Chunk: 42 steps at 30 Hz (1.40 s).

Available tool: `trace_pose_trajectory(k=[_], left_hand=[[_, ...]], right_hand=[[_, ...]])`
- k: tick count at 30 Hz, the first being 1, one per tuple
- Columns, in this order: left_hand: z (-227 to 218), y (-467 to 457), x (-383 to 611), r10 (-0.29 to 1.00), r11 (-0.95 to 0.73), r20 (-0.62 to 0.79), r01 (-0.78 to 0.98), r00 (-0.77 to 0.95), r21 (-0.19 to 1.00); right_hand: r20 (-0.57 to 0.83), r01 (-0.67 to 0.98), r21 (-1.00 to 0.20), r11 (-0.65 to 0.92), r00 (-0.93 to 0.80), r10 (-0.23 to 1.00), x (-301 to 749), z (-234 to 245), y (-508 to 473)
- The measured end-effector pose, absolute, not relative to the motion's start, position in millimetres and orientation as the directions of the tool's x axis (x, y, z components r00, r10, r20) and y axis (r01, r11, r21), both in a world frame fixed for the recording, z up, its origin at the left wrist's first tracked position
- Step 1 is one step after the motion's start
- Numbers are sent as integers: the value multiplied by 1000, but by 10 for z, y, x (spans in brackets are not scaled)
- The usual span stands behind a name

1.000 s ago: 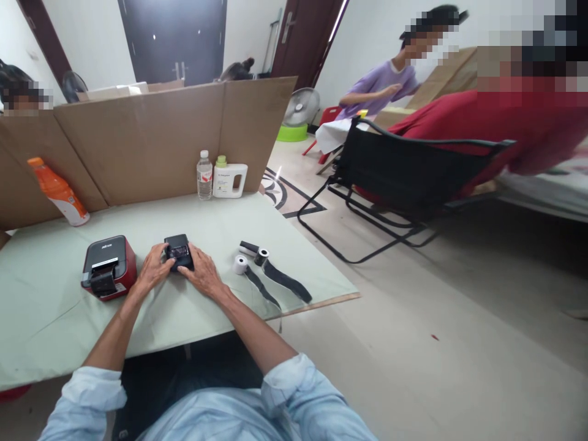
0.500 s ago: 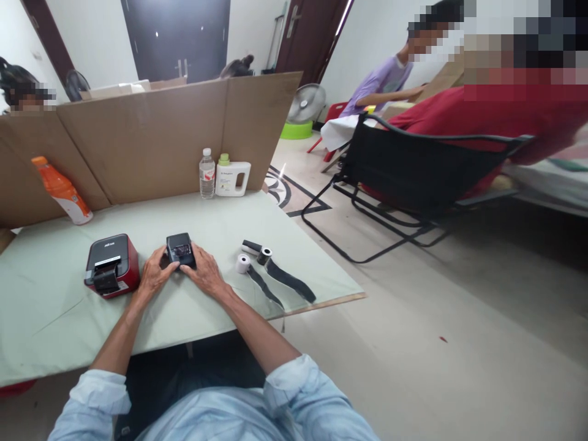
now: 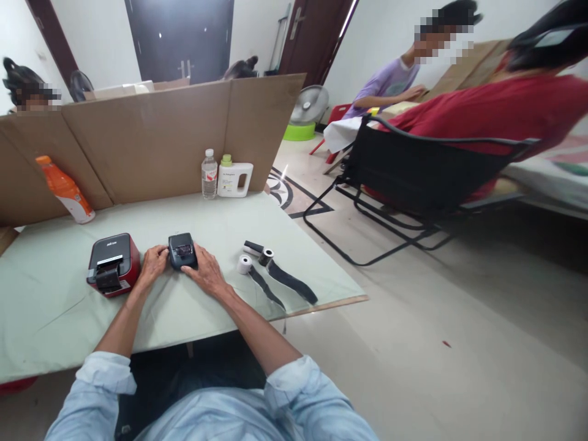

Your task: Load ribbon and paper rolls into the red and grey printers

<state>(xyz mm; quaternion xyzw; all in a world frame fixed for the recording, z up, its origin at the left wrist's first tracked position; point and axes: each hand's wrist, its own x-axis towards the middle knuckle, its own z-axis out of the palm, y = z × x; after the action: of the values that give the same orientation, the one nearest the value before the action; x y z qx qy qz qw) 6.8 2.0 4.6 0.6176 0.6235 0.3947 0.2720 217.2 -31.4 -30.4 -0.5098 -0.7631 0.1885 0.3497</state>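
Brown folded cardboard partition (image 3: 156,138) stands along the far side of a pale green, cloth-covered table (image 3: 50,269), blocking the lower part of the room beyond. Visible over its top edge are one person's dark hair (image 3: 24,79) at left, lower face obscured, and one dark rounded shape (image 3: 241,67), too little exposed to confirm. At right sit two persons, one in a purple shirt (image 3: 381,79) and one in a red shirt (image 3: 487,110); the latter is cut off by the frame and partly hidden by one black fabric folding chair (image 3: 413,162).

One small black boxy device (image 3: 182,251) lies on the table between both hands, its dark top panel illegible. Right hand (image 3: 206,269): thumb at the near edge, fingers clamped along the right side, tips partly concealed. Left hand (image 3: 155,263): fingers bunched together at the device's left edge; whether they grip it cannot be told.

Count on the table: one red-and-black boxy machine (image 3: 114,263), left of the left hand; two rolls, one white paper roll (image 3: 244,264) and one black-and-white roll (image 3: 266,257), each beside a dark trailing strip; three containers, namely one orange plastic bottle (image 3: 68,190), one clear plastic bottle (image 3: 209,174) and one white handled jug (image 3: 233,179).
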Motion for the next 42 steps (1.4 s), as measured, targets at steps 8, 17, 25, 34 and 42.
trace_pose_trajectory(k=[8, 17, 25, 34, 42], left_hand=[[14, 194, 120, 991, 71, -18, 396, -134, 916], [92, 235, 101, 988, 144, -133, 140, -81, 980], [142, 230, 150, 973, 194, -199, -52, -120, 980], [197, 235, 191, 966, 227, -236, -85, -109, 970], [236, 221, 213, 962, 253, -260, -84, -85, 964]], right_hand=[[317, 630, -671, 391, -233, 920, 2163, -274, -322], [317, 619, -684, 386, -225, 921, 2158, -275, -316], [347, 581, -707, 403, -211, 914, 2140, -389, -267], [365, 560, -714, 420, -214, 906, 2156, -424, -256], [348, 567, -720, 399, -202, 915, 2157, -395, -277]])
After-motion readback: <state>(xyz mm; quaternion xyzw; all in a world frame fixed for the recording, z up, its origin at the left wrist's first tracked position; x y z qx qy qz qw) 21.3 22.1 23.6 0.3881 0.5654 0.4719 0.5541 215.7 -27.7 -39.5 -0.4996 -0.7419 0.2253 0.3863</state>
